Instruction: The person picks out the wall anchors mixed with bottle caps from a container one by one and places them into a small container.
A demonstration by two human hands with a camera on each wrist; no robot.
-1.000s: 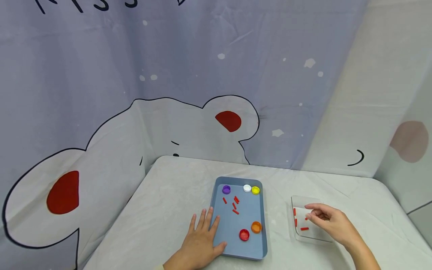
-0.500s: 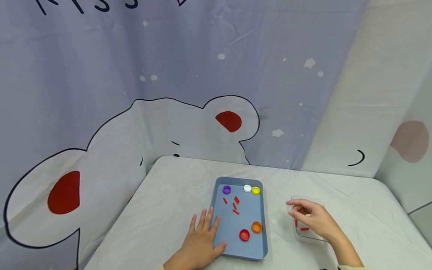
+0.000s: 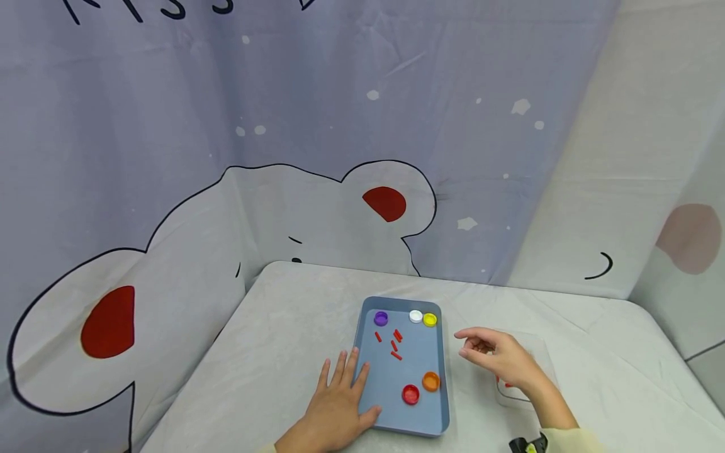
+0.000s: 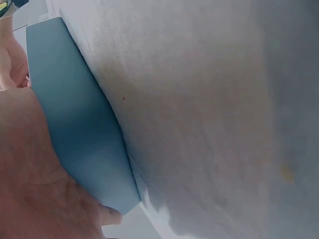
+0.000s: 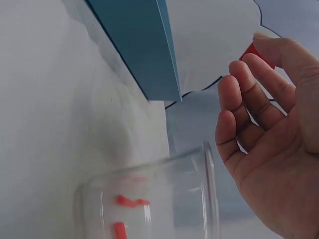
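My left hand (image 3: 337,409) lies with fingers spread over the left rim of a blue-grey tray (image 3: 399,418), its thumb at the near corner. Several short red sticks (image 3: 394,345) lie scattered in the tray's middle. My right hand (image 3: 498,362) hovers between the tray and a clear plastic box (image 3: 542,355), fingers gently bent. Thumb and index fingertips (image 5: 257,37) stand apart, and no stick shows between them; the red patch behind them belongs to the curtain print. Inside the box are more red sticks (image 5: 120,230), partly hidden by the hand in the head view.
Small round caps sit in the tray: purple (image 3: 381,319), white (image 3: 416,316) and yellow (image 3: 430,319) along the far end, orange (image 3: 431,381) and red (image 3: 410,394) nearer. A white cloth (image 3: 306,314) covers the table, and a printed curtain (image 3: 317,107) hangs behind.
My right hand has moved left from over the clear box toward the tray's right edge. Its sleeve and wrist camera have come into view. My left hand and the tray stay put.
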